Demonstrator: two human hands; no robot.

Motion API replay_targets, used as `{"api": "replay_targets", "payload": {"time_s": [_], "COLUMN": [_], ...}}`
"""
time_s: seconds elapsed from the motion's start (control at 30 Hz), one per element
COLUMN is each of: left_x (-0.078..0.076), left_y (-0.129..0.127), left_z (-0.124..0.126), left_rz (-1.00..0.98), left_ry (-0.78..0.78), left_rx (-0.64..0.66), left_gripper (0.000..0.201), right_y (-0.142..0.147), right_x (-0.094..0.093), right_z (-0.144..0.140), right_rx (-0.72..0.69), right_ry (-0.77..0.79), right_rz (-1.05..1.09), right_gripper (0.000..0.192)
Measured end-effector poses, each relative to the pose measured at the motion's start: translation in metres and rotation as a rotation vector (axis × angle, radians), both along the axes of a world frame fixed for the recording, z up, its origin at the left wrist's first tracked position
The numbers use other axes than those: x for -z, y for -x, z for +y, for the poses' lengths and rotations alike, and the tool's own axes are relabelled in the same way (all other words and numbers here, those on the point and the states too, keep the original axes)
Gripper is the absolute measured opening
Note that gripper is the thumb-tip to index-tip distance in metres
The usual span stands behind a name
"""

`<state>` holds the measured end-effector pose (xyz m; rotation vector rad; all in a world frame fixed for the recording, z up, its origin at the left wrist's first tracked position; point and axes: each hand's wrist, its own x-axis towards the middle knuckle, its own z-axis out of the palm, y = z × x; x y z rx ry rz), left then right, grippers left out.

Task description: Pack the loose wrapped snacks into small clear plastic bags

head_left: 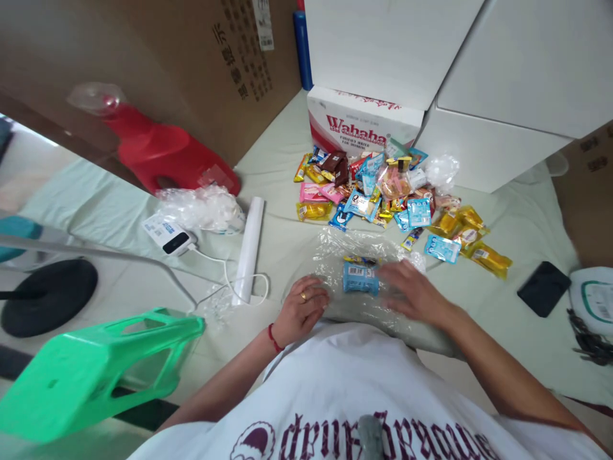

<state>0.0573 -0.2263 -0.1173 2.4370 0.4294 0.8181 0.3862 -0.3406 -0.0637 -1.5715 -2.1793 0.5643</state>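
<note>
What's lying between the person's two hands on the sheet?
In the head view, a blue snack packet inside a clear plastic bag lies between the left hand and right hand; both hands rest on the bag.

To your far left lies a red jug (163, 153) against a cardboard box (191, 57); nearer you, a green stool (90, 370). Far ahead sits a Wahaha carton (359, 124), and at your right a black phone (543, 289).

Lying inside the plastic bag (364, 268) between both hands: a packet (360, 278); behind it, the snack pile (393, 191); farther back, seemingly touching, the Wahaha box (359, 121).
</note>
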Motion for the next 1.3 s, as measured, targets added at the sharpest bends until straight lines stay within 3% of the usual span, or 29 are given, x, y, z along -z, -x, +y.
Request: {"api": "replay_targets", "payload": {"time_s": [0.07, 0.1, 0.2, 0.27, 0.4, 0.5, 0.57, 0.67, 0.77, 0.9, 0.97, 1.07, 1.1, 1.17, 1.23, 1.3], "left_x": [-0.001, -0.002, -0.006, -0.009, -0.009, -0.003, 0.003, 0.012, 0.017, 0.007, -0.005, -0.024, -0.028, -0.031, -0.028, -0.022], "left_y": [-0.007, -0.011, -0.021, -0.026, -0.038, -0.053, -0.065, -0.077, -0.082, -0.079, -0.072, -0.058, -0.055, -0.053, -0.06, -0.073], "left_z": [0.003, 0.005, 0.013, 0.022, 0.046, 0.066, 0.076, 0.081, 0.078, 0.073, 0.068, 0.052, 0.044, 0.026, 0.013, 0.006], "left_rz": [-0.029, -0.036, -0.03, -0.011, 0.046, 0.121, 0.236, 0.429, 0.443, 0.291, 0.202, 0.089, 0.065, 0.069, 0.165, 0.318], "left_ry": [0.036, 0.053, 0.104, 0.133, 0.201, 0.317, 0.346, 0.235, 0.128, 0.099, 0.058, -0.05, -0.087, -0.149, -0.17, -0.149], "left_rx": [-0.026, -0.04, -0.079, -0.095, -0.113, -0.159, -0.278, -0.468, -0.501, -0.552, -0.633, -0.719, -0.667, -0.417, -0.12, 0.022], "left_gripper": [0.019, 0.018, 0.015, 0.016, 0.025, 0.03, 0.025, 0.014, 0.018, 0.024, 0.027, 0.029, 0.029, 0.032, 0.036, 0.04], "right_y": [0.007, 0.011, 0.014, 0.006, -0.022, -0.035, -0.036, -0.031, -0.029, -0.028, -0.023, -0.013, -0.01, -0.008, -0.01, -0.014], "right_x": [0.005, 0.011, 0.03, 0.035, 0.026, 0.024, 0.027, 0.023, 0.006, -0.011, -0.009, -0.002, 0.0, 0.004, 0.006, 0.006], "right_z": [-0.037, -0.051, -0.071, -0.068, -0.04, -0.014, 0.002, 0.02, 0.04, 0.08, 0.101, 0.127, 0.133, 0.142, 0.148, 0.151], "right_rx": [-0.047, -0.039, 0.058, 0.114, 0.308, 0.475, 0.532, 0.543, 0.574, 0.451, 0.329, 0.253, 0.249, 0.242, 0.226, 0.207], "right_ry": [0.039, 0.048, 0.023, 0.012, 0.143, 0.317, 0.388, 0.425, 0.293, 0.077, 0.134, 0.255, 0.287, 0.352, 0.414, 0.434], "right_rz": [-0.022, -0.034, -0.029, 0.05, 0.279, 0.31, 0.184, -0.163, -0.381, -0.398, -0.397, -0.436, -0.448, -0.441, -0.379, -0.284], "right_gripper": [0.075, 0.074, 0.033, 0.026, 0.031, 0.041, 0.038, 0.027, 0.03, 0.044, 0.048, 0.049, 0.047, 0.036, 0.023, 0.019]}}
